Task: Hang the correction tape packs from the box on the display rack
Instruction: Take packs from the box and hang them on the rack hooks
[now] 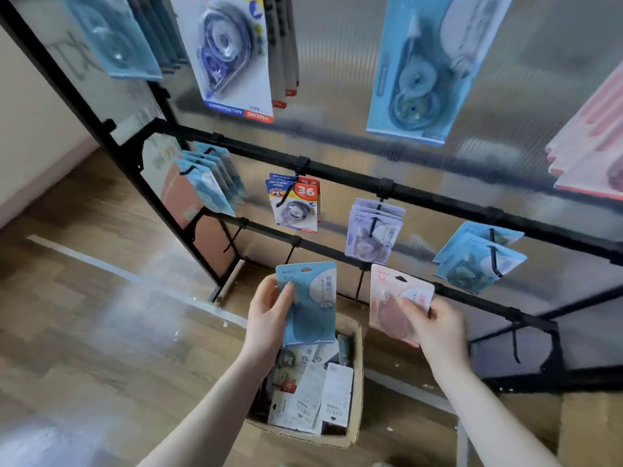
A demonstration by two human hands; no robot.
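Observation:
My left hand (268,310) grips a blue correction tape pack (312,305) by its left edge and holds it upright above the box. My right hand (435,326) pinches a pink correction tape pack (394,298) from its right side, just in front of the lowest rack bar. Below both hands stands an open cardboard box (357,375) on the floor, with several packs lying jumbled inside. The black display rack (421,195) carries hooks with hung packs: blue ones (210,183) at left, white-and-red ones (296,205), lilac ones (372,230) and blue ones (478,256) at right.
Larger packs hang on the upper row: blue (114,38), white-and-blue (229,55), blue (424,65), pink (593,143) at the right edge. Bare hooks (514,345) stick out of the lowest bar. Wooden floor (84,298) spreads to the left; another cardboard box (590,429) sits at bottom right.

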